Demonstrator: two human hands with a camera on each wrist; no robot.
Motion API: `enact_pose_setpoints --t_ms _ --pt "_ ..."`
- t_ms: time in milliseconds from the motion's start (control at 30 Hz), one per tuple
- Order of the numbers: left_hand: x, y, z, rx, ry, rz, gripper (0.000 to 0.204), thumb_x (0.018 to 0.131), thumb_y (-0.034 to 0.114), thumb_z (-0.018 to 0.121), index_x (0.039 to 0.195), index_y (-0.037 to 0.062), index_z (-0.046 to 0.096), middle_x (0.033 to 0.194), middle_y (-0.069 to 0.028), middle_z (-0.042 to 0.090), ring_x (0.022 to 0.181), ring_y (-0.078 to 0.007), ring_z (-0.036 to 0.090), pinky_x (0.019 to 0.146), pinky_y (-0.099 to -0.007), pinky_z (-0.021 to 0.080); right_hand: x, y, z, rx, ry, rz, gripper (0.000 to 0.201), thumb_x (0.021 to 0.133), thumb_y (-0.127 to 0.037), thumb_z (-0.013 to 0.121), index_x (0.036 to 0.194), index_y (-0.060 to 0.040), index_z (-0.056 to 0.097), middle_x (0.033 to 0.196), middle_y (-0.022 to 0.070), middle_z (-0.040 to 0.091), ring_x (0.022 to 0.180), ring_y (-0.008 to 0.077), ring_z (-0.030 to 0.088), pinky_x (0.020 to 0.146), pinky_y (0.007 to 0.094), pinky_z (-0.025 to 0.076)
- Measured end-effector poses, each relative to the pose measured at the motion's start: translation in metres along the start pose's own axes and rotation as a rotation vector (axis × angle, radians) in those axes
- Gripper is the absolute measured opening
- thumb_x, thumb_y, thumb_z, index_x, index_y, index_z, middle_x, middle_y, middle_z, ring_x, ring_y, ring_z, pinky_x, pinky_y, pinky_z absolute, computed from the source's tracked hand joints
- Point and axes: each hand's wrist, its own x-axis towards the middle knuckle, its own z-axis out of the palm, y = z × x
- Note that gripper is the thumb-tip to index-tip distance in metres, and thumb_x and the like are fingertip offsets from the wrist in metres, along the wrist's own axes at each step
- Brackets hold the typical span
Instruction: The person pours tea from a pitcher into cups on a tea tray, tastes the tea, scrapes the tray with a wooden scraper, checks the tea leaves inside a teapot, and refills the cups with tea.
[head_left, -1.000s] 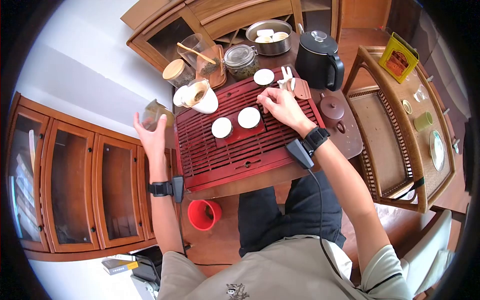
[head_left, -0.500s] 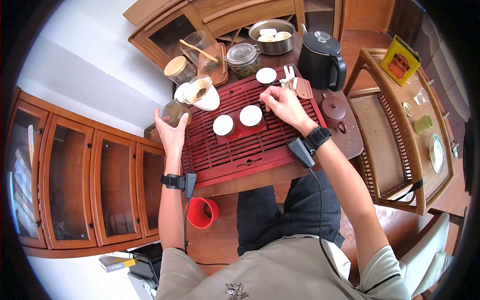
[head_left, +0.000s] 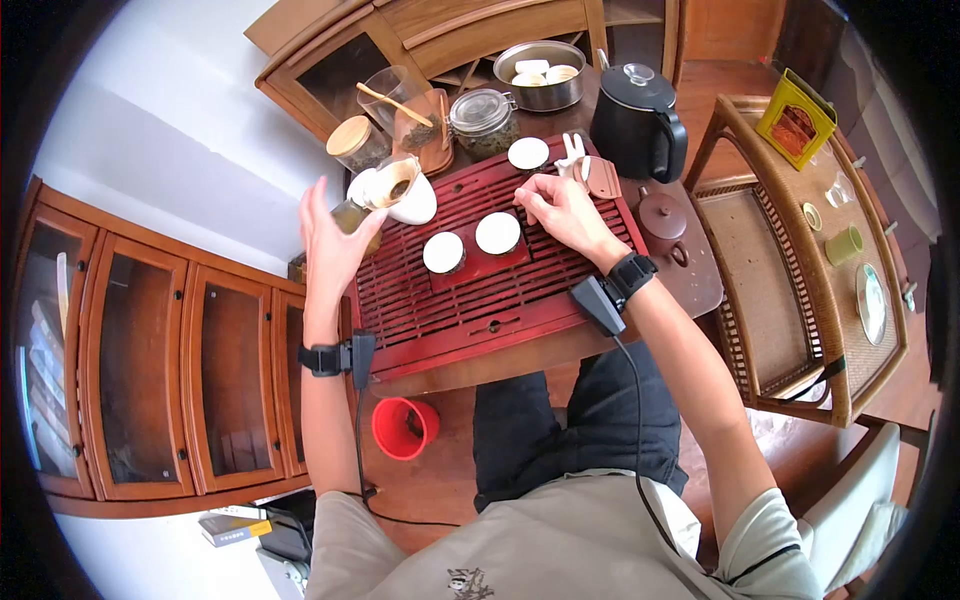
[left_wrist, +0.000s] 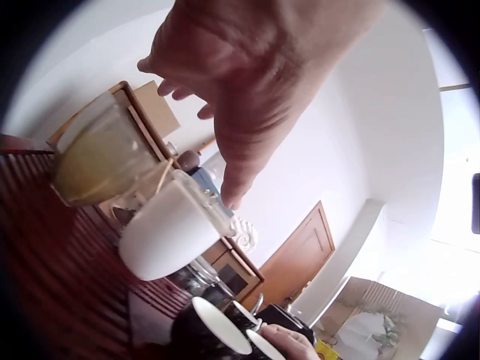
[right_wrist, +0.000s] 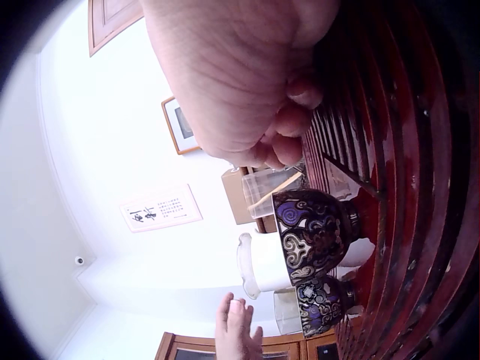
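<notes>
- Two hands show in our head view. Left of centre, the left hand (head_left: 330, 245) is spread wide, fingers straight, just beside a glass pitcher (head_left: 352, 217) of amber tea.
- Touching that pitcher stands a white gaiwan (head_left: 403, 196), at the red tea tray's (head_left: 440, 310) upper-left corner.
- Mid-tray we see two cups (head_left: 471, 245).
- Right of them, the right hand (head_left: 560, 212) rests on the tray, fingers curled, holding nothing.

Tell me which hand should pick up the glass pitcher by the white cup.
Left. The left hand is open right beside the glass pitcher at the tray's edge, while the right hand rests curled across the tray.
</notes>
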Motion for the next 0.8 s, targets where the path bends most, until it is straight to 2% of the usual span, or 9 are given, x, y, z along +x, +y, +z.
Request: enact_pose_setpoints --t_ms 67,100,200,500,600,667,700,767,800 --pt "0.015 0.024 -0.007 0.076 -0.239 0.094 0.1 0.072 0.044 0.08 0.146 0.0009 0.03 0.144 -0.0216 0.038 0.136 -0.0365 0.035 0.114 -0.0516 0.024 0.0 0.0 0.0 -0.012 0.006 -0.002 0.027 0.095 -0.023 0.057 0.087 0.0017 0.063 0.067 0.0027 0.062 0.063 0.0093 0.057 0.061 0.0272 0.046" --pt "0.021 0.027 -0.004 0.09 -0.308 0.095 0.1 0.071 0.048 0.078 0.148 0.0068 0.031 0.143 -0.0185 0.042 0.138 -0.0337 0.034 0.114 -0.0578 0.017 0.0 0.0 0.0 -0.024 0.021 -0.002 0.027 0.095 -0.023 0.057 0.087 0.0016 0.063 0.068 0.003 0.062 0.064 0.0093 0.057 0.061 0.0272 0.046" --pt "0.034 0.038 0.01 0.174 -0.442 0.037 0.101 0.069 0.05 0.078 0.149 0.0095 0.031 0.145 -0.0193 0.042 0.14 -0.0346 0.033 0.113 -0.0621 0.013 0.0 0.003 0.0 0.012 0.026 -0.004 0.026 0.095 -0.023 0.057 0.087 0.0016 0.064 0.069 0.0035 0.063 0.064 0.0093 0.058 0.061 0.0272 0.047" --pt "0.04 0.035 0.021 0.042 -0.456 -0.051 0.106 0.068 0.049 0.079 0.151 0.0122 0.026 0.143 -0.0212 0.044 0.135 -0.0359 0.041 0.112 -0.066 0.012 0.002 0.005 0.0 -0.019 0.018 -0.007 0.029 0.095 -0.024 0.057 0.086 0.0022 0.064 0.066 0.004 0.063 0.062 0.0105 0.057 0.06 0.029 0.046" --pt "0.04 0.031 0.022 -0.079 -0.398 -0.017 0.106 0.068 0.045 0.081 0.151 0.0119 0.025 0.14 -0.0225 0.047 0.134 -0.0347 0.044 0.112 -0.0644 0.012 0.001 0.004 0.0 0.002 0.018 0.003 0.029 0.095 -0.024 0.057 0.086 0.0023 0.064 0.067 0.0037 0.063 0.062 0.0101 0.056 0.06 0.0288 0.045" --pt "0.042 0.029 0.018 -0.203 -0.355 0.009 0.105 0.068 0.037 0.084 0.15 0.0101 0.025 0.136 -0.0238 0.049 0.13 -0.0338 0.047 0.112 -0.0565 0.023 0.0 0.002 -0.001 0.015 0.021 -0.01 0.029 0.095 -0.024 0.057 0.086 0.0024 0.064 0.066 0.004 0.063 0.062 0.0103 0.056 0.06 0.029 0.045" --pt "0.044 0.028 0.015 -0.206 -0.353 0.011 0.105 0.068 0.037 0.084 0.15 0.0101 0.025 0.136 -0.0238 0.049 0.13 -0.0338 0.047 0.112 -0.0565 0.023 0.001 0.003 -0.002 -0.013 0.02 -0.01 0.029 0.095 -0.024 0.056 0.085 0.0025 0.064 0.066 0.004 0.062 0.061 0.0104 0.056 0.06 0.029 0.045" --pt "0.046 0.031 0.0 -0.279 -0.29 0.024 0.097 0.074 0.032 0.083 0.15 0.0097 0.027 0.126 -0.0205 0.051 0.124 -0.031 0.049 0.105 -0.0414 0.038 0.002 0.005 0.0 -0.037 0.026 -0.009 0.03 0.095 -0.024 0.056 0.085 0.0026 0.064 0.065 0.0041 0.062 0.061 0.0108 0.056 0.059 0.0292 0.045" --pt "0.046 0.032 -0.009 -0.278 -0.291 0.022 0.097 0.074 0.032 0.083 0.15 0.0097 0.027 0.126 -0.0205 0.051 0.124 -0.031 0.049 0.105 -0.0414 0.038 0.002 0.006 0.0 -0.035 0.024 -0.007 0.03 0.095 -0.024 0.056 0.085 0.0026 0.064 0.065 0.0041 0.062 0.061 0.0108 0.056 0.059 0.0292 0.045"
